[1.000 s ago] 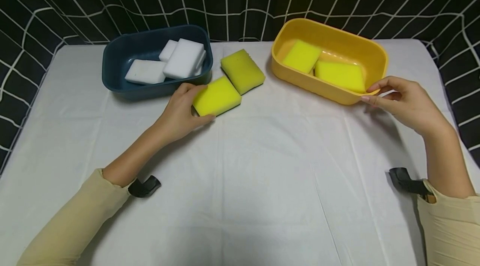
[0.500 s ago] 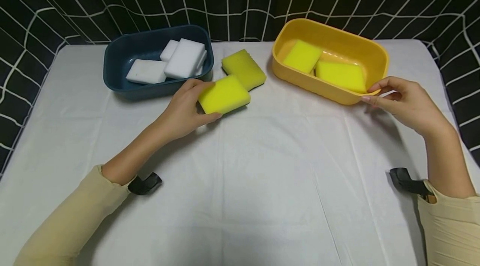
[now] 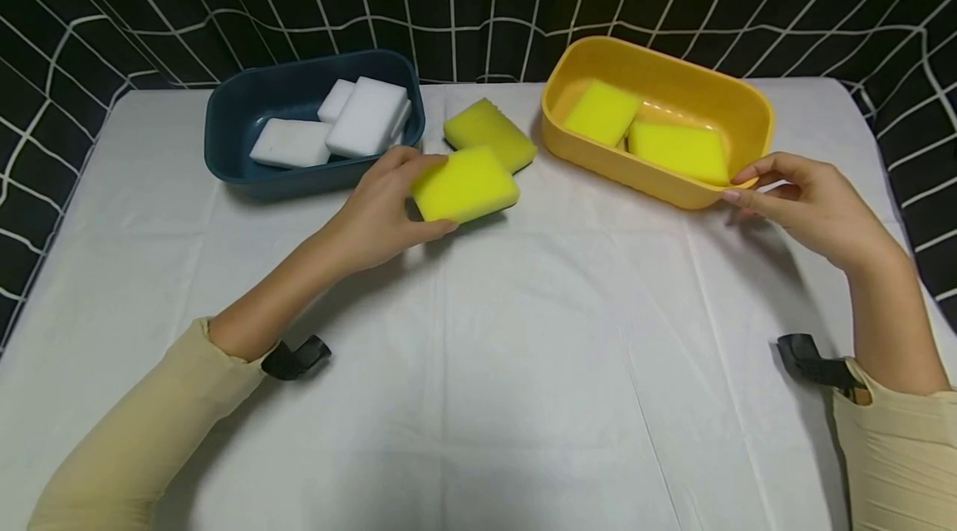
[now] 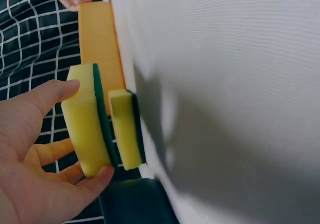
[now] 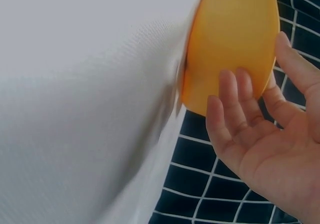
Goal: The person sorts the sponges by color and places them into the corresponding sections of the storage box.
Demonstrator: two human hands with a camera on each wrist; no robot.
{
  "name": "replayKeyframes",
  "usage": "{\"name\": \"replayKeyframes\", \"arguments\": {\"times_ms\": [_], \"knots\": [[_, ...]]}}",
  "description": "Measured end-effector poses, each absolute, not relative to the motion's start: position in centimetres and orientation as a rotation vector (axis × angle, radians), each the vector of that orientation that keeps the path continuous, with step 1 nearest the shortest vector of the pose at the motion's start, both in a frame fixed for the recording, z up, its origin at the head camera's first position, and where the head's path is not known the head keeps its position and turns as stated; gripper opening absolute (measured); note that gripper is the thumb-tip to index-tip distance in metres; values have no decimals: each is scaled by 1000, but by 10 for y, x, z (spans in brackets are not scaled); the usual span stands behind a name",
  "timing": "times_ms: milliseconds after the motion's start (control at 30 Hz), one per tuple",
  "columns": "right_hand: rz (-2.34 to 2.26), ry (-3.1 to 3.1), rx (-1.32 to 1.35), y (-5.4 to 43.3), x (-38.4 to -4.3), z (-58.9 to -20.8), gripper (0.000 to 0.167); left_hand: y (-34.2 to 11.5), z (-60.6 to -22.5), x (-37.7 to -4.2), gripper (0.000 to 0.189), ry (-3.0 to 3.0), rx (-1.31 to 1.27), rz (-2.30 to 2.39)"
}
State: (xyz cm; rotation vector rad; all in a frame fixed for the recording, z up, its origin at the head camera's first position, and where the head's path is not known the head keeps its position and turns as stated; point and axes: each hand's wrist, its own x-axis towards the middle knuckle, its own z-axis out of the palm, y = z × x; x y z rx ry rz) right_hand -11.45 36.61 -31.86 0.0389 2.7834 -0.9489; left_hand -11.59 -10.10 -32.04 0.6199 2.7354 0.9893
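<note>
My left hand (image 3: 385, 211) grips a yellow sponge (image 3: 465, 184) by its edges, between thumb and fingers. In the left wrist view this sponge (image 4: 85, 129) shows a green scouring layer and hangs off the table. A second yellow sponge (image 3: 489, 132) lies on the cloth just behind it, partly covered by the held one. At the right, my right hand (image 3: 811, 203) pinches the near right corner of the yellow bin's rim. Two yellow sponges are visible inside the yellow bin (image 3: 620, 161). The right wrist view shows the thumb at the rim of the bin (image 5: 232, 29).
A dark blue bin (image 3: 277, 182) with several white sponges (image 3: 366, 117) stands at the back left, close to my left hand. White cloth (image 3: 538, 348) covers the table. Behind hangs a black curtain (image 3: 478, 7) with a white grid.
My left hand has raised the sponge off the cloth and carried it a little to the right, now overlapping the second sponge in view. The right hand stays on the bin's rim.
</note>
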Motion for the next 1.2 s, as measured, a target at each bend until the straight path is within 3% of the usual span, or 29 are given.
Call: {"name": "replayKeyframes", "arguments": {"times_ms": [500,1200], "knots": [[-964,2781,39,367,-114,-320,44,-68,-296,-130,77,2714,685,1026],[-1003,2769,15,368,-115,-321,40,-14,-281,-180,75,2717,708,1029]]}}
